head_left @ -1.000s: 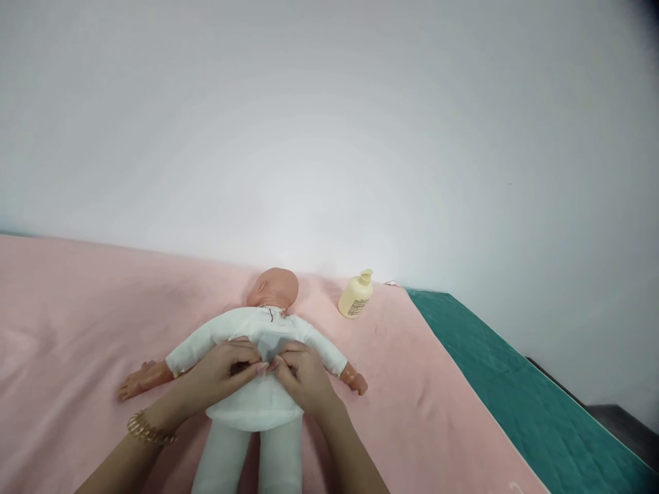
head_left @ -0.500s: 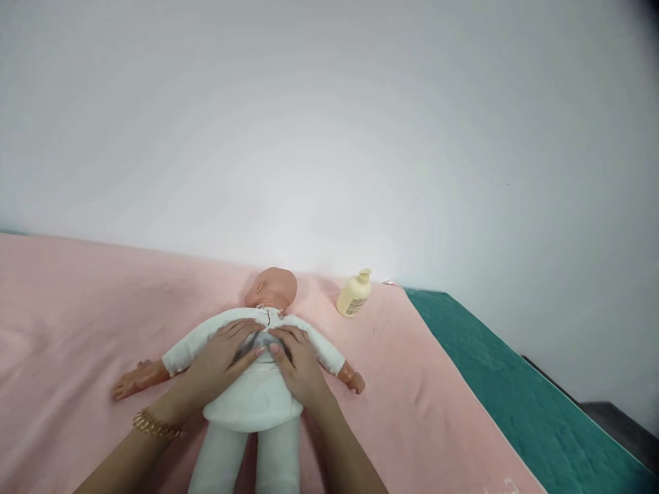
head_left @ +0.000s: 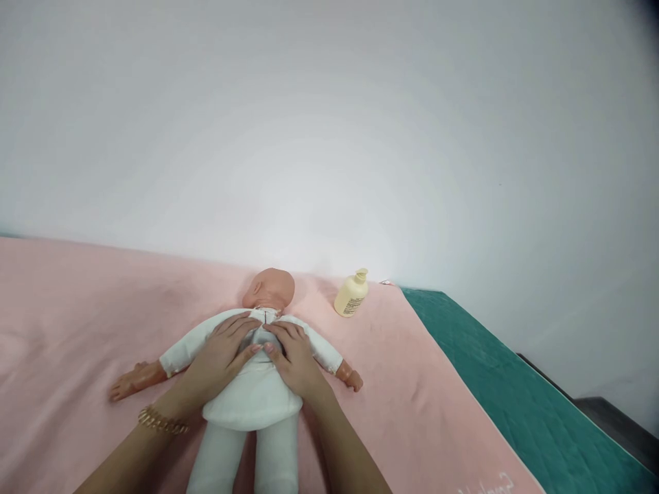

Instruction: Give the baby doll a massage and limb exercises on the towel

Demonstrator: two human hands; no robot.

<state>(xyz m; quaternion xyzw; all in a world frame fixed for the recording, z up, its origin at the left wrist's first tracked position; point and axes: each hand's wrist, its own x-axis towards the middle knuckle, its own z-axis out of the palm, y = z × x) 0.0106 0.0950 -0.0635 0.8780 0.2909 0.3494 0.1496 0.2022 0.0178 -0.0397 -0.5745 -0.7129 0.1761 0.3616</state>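
A baby doll [head_left: 252, 401] with a white cloth body lies stretched out, its arms spread and its bare head [head_left: 271, 288] turned to the left. My left hand [head_left: 224, 353] rests flat on the left side of the doll's upper back, fingers extended. On the right side lies my right hand [head_left: 293, 357], also flat with its fingers out. The two thumbs point toward each other over a greyish patch between the hands. A gold bracelet [head_left: 162, 420] circles my left wrist. The doll's feet are outside the view.
A pale yellow pump bottle [head_left: 351, 293] stands to the right of the doll's head. Beneath is a pink blanket [head_left: 412, 398], with a green mat [head_left: 504, 370] showing along the right. A white wall [head_left: 329, 137] rises behind. Dark furniture [head_left: 615, 429] sits at the far right.
Both hands have slid slightly upward along the doll's back, toward its neck. The whole scene has shifted a little to the left in view.
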